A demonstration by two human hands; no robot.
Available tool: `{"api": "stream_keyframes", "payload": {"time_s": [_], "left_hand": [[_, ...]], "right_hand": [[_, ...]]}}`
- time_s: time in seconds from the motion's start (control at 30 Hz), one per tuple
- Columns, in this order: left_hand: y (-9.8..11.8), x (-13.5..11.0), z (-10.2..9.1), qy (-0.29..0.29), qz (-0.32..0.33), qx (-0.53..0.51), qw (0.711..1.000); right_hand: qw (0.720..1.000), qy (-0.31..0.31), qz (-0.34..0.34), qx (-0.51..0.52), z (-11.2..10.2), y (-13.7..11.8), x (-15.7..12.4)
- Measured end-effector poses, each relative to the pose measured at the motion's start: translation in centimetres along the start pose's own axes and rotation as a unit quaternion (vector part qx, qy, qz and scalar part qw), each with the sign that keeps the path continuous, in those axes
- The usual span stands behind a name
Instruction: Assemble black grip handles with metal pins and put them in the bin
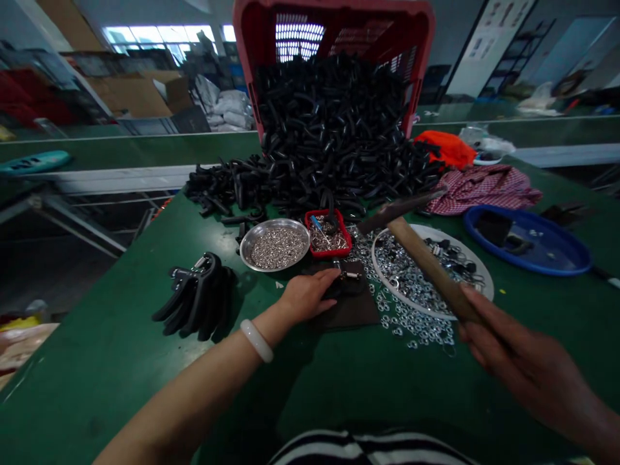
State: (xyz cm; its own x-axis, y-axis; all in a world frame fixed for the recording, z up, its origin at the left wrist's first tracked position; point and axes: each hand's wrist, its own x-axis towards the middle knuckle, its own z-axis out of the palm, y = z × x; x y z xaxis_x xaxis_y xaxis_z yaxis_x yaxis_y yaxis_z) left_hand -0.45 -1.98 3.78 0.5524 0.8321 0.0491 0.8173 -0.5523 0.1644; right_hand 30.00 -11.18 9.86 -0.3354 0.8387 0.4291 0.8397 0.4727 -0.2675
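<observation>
My right hand [527,361] grips the wooden handle of a hammer [429,265], raised over the table with its dark head toward the middle. My left hand [310,297] lies over a black plastic part with a small metal spring [352,276], its fingers closed on it. That part rests on a dark square plate [346,316]; the fingers hide some of it. To the left sits a pile of black curved handles with springs [196,294]. A metal bowl [243,253] of small rivets and a red tray [334,252] with a blue-handled screwdriver stand just beyond.
A red crate [245,58] spills a heap of black plastic parts [334,129] across the back. Right of the plate, a white dish [485,294] overflows with small metal rings. Further right are a blue tray [557,255] and a checked cloth [489,187].
</observation>
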Motion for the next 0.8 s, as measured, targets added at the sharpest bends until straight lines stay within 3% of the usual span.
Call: {"api": "stream_keyframes", "payload": {"time_s": [0.1, 0.23, 0.4, 0.57, 0.73, 0.8], "left_hand": [[-0.5, -0.1, 0.3, 0.023, -0.061, -0.019, 0.998], [-0.8, 0.0, 0.0, 0.006, -0.059, -0.05, 0.997], [-0.9, 0.1, -0.5, 0.003, -0.066, -0.071, 0.995], [-0.8, 0.0, -0.5, -0.004, -0.075, -0.078, 0.994], [-0.9, -0.2, -0.5, -0.008, -0.076, -0.068, 0.995], [-1.0, -0.1, -0.5, -0.011, -0.069, -0.065, 0.995]], "right_hand": [[0.999, -0.005, -0.038, -0.006, 1.5, -0.4, -0.4], [0.989, -0.114, -0.084, 0.05, 3.0, 0.0, 0.0], [0.998, -0.032, -0.038, 0.029, 2.8, -0.2, 0.5], [0.986, -0.139, -0.078, 0.041, 3.3, 0.2, 0.8], [0.997, -0.062, -0.034, 0.022, 3.3, -0.4, 0.7], [0.996, -0.079, -0.037, 0.016, 3.7, -0.7, 0.6]]}}
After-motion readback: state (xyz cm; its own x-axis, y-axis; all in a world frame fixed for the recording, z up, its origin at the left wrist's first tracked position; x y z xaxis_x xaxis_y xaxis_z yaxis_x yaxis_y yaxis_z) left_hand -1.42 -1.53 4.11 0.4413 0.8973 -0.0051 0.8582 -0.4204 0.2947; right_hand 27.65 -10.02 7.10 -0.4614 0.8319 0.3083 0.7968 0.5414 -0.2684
